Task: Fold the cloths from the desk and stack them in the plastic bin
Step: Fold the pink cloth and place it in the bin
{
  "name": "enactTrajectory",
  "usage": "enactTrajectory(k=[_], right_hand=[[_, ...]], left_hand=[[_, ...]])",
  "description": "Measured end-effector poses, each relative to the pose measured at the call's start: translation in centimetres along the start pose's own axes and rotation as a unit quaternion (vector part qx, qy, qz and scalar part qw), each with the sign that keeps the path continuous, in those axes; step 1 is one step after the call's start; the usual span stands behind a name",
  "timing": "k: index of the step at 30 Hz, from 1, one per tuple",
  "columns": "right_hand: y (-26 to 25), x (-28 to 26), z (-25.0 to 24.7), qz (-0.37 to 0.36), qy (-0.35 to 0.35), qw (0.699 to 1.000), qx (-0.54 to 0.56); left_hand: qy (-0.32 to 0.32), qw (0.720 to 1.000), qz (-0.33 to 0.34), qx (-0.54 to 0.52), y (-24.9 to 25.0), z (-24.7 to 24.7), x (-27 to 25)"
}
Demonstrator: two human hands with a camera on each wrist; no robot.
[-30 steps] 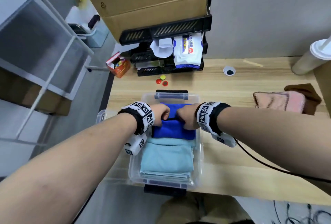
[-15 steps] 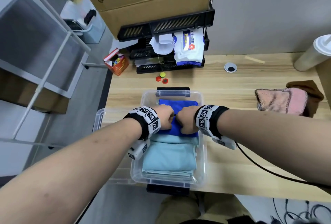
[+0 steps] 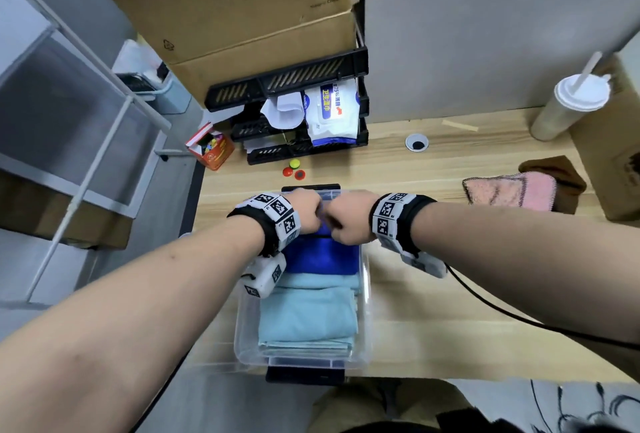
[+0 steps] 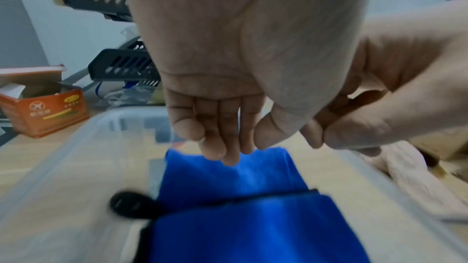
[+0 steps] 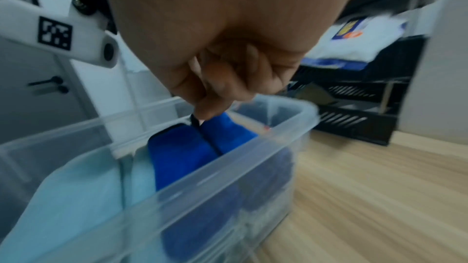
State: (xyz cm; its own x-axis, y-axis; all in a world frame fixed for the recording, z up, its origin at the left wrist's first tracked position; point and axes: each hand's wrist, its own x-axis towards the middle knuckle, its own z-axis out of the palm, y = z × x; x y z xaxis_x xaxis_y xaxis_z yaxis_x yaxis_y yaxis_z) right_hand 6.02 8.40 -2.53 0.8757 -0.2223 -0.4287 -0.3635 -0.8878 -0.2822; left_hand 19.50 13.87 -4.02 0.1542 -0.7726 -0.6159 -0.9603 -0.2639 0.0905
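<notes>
The royal-blue cloth (image 3: 322,256) lies folded in the clear plastic bin (image 3: 365,311), on the light-blue cloths (image 3: 308,318). The left hand (image 4: 243,79) and right hand (image 5: 228,67) both pinch its far edge — the placing step. Next, I think: let go, then fetch the pink cloth (image 3: 509,190) from the desk (image 3: 415,294).

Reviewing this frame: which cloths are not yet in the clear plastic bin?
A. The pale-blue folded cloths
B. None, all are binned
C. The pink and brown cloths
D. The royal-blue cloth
C: the pink cloth and brown cloth lie on the wooden desk to the right of the clear plastic bin, which holds only blue cloths.
</notes>
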Motion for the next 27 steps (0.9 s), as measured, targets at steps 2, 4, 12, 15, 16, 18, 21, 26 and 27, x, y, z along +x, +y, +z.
enactTrajectory(k=[2, 4, 12, 15, 16, 18, 21, 26, 27], right_hand=[[2.0, -1.4, -1.7, 0.027, 0.046, 0.998, 0.039], [4.8, -3.8, -2.7, 0.068, 0.082, 0.993, 0.057], [18.3, -13.8, 1.9, 0.33, 0.091, 0.932, 0.115], [21.0, -17.1, 5.7, 0.4, 0.036, 0.91, 0.101], [21.8, -17.8, 7.0, 0.427, 0.027, 0.895, 0.126], [23.4, -18.5, 10.0, 0.469, 0.034, 0.863, 0.186], [24.0, -18.9, 12.6, 0.482, 0.057, 0.842, 0.235], [23.7, -17.4, 15.3, 0.406, 0.147, 0.861, 0.267], [23.5, -17.1, 15.3, 0.409, 0.16, 0.855, 0.276]], left_hand=[[0.02, 1.0, 0.005, -0.002, 1.3, -2.4, 0.7], [0.048, 0.999, 0.016, 0.003, 3.6, -5.1, 1.1], [0.058, 0.994, 0.079, -0.039, 15.3, -7.9, 5.5], [0.001, 0.997, 0.08, 0.001, 18.6, -5.1, 7.8], [-0.014, 0.997, 0.08, 0.013, 19.8, -4.2, 8.4], [-0.038, 0.995, 0.088, 0.023, 22.0, -2.2, 9.7], [-0.061, 0.993, 0.096, 0.033, 23.4, 0.5, 10.5], [-0.08, 0.99, 0.098, 0.068, 23.8, 3.8, 11.1], [-0.08, 0.99, 0.096, 0.069, 23.7, 4.0, 11.1]])
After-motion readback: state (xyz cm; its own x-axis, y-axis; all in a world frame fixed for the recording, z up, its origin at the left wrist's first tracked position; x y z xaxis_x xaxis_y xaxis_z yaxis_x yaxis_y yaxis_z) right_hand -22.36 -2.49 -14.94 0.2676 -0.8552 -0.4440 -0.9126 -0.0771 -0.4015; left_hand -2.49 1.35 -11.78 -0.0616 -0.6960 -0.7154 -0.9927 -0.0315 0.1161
